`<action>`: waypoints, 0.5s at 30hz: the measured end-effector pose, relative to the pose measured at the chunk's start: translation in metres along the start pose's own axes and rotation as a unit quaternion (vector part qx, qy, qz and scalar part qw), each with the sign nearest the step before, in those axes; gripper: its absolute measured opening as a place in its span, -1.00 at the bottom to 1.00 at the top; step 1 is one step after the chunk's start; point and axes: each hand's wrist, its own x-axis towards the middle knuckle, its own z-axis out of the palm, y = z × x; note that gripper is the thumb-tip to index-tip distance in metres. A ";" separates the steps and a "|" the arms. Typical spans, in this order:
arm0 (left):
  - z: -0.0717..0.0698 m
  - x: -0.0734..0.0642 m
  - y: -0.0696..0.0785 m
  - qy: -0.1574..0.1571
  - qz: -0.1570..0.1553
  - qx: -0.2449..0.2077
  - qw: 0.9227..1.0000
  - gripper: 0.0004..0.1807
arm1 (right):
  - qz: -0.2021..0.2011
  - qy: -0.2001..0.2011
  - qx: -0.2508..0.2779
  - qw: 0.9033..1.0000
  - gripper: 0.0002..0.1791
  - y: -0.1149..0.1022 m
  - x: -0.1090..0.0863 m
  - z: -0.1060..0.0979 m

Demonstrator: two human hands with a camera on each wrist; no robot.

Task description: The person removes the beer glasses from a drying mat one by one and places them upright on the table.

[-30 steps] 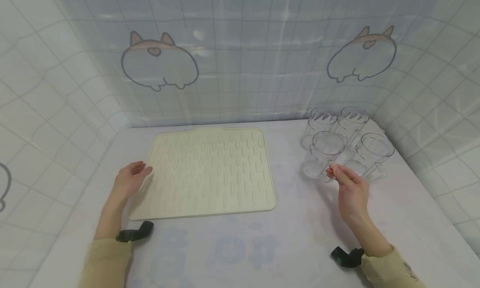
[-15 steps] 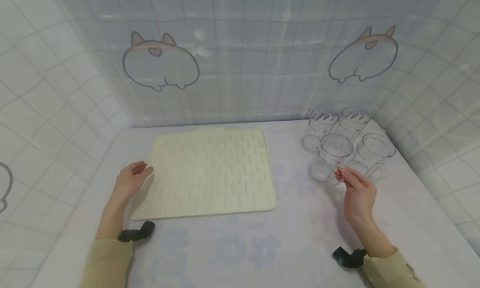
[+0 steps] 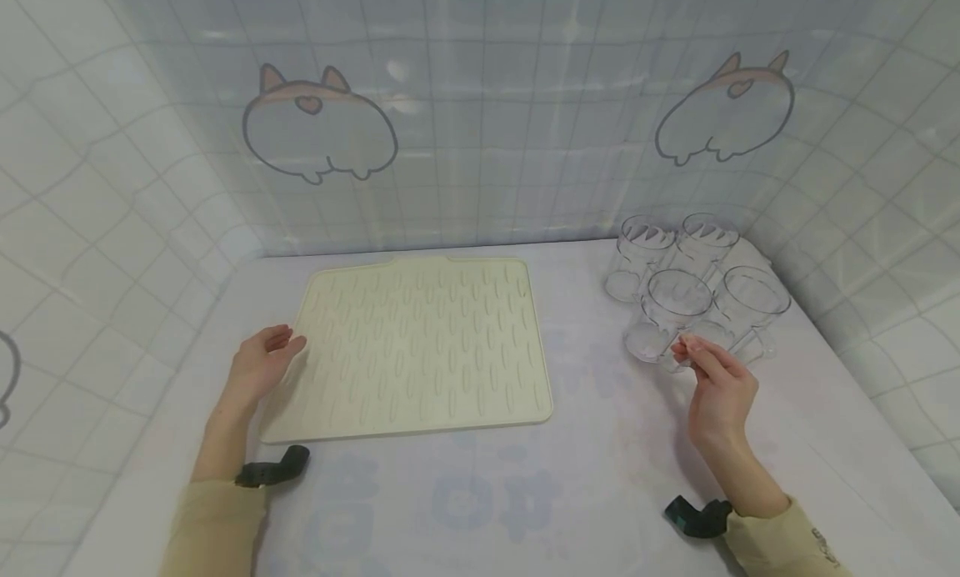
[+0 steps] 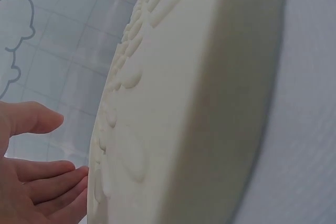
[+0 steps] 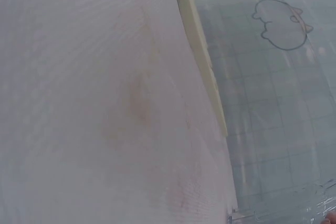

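Observation:
My right hand [image 3: 722, 393] pinches the handle of a clear glass mug [image 3: 667, 314] with thumb and fingertips. That mug stands upright at the front left of a group of similar mugs. Just a fingertip of this hand shows at the corner of the right wrist view, so the grip is hidden there. Over the left edge of a cream mat with raised ridges [image 3: 420, 348], my left hand [image 3: 258, 364] hovers with relaxed fingers and holds nothing. In the left wrist view, its thumb and fingers are apart beside the mat [image 4: 163, 93].
Behind and right of the held mug stand a back left mug [image 3: 624, 260], a back right mug [image 3: 701, 239] and a front right mug [image 3: 750, 298], close together. A tile-patterned wall [image 3: 480, 168] encloses the white tabletop [image 3: 592, 477] at the back and sides.
My right hand has moved the front left mug to the right, closer to the front right mug. The left hand and the mat have stayed in place.

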 end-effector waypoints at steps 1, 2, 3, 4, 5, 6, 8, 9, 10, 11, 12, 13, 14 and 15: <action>0.000 0.000 0.000 0.000 0.001 0.001 1.000 -0.20 | 0.002 -0.002 -0.002 1.000 -0.87 0.000 0.000 0.000; 0.000 0.000 0.000 0.000 0.001 0.003 1.000 -0.20 | 0.003 -0.003 -0.004 1.000 -0.87 0.000 0.001 0.000; 0.000 0.000 0.000 0.000 0.001 0.003 1.000 -0.20 | 0.005 -0.004 -0.005 1.000 -0.87 0.001 0.001 0.000; 0.000 0.000 -0.001 0.001 0.002 0.004 1.000 -0.20 | 0.006 -0.007 -0.008 1.000 -0.88 0.001 0.001 -0.001; 0.000 0.000 -0.001 0.001 0.002 0.005 1.000 -0.20 | 0.006 -0.009 -0.011 1.000 -0.88 0.001 0.001 -0.001; 0.000 0.000 -0.002 0.002 0.003 0.007 1.000 -0.20 | 0.007 -0.011 -0.015 1.000 -0.88 0.002 0.001 -0.002; 0.000 0.000 -0.003 0.002 0.004 0.007 1.000 -0.20 | 0.005 -0.016 -0.021 1.000 -0.87 0.003 0.000 -0.003; 0.001 0.000 -0.004 0.003 0.005 0.007 1.000 -0.21 | 0.003 -0.019 -0.024 1.000 -0.87 0.004 -0.001 -0.004; 0.001 0.000 -0.004 0.004 0.007 0.009 1.000 -0.21 | 0.000 -0.022 -0.028 0.999 -0.86 0.005 -0.002 -0.005; 0.001 0.000 -0.005 0.005 0.007 0.011 1.000 -0.22 | -0.005 -0.025 -0.030 0.999 -0.85 0.007 -0.003 -0.006; 0.001 0.000 -0.005 0.006 0.008 0.012 1.000 -0.22 | -0.013 -0.027 -0.035 0.999 -0.85 0.008 -0.004 -0.007; 0.001 0.000 -0.005 0.008 0.009 0.014 1.000 -0.23 | -0.023 -0.027 -0.039 0.999 -0.85 0.009 -0.005 -0.007; 0.001 0.000 -0.004 0.010 0.010 0.016 1.000 -0.23 | -0.037 -0.023 -0.053 0.998 -0.85 0.009 -0.007 -0.008; 0.001 0.000 -0.004 0.011 0.011 0.017 1.000 -0.23 | -0.053 -0.019 -0.071 0.996 -0.85 0.010 -0.008 -0.008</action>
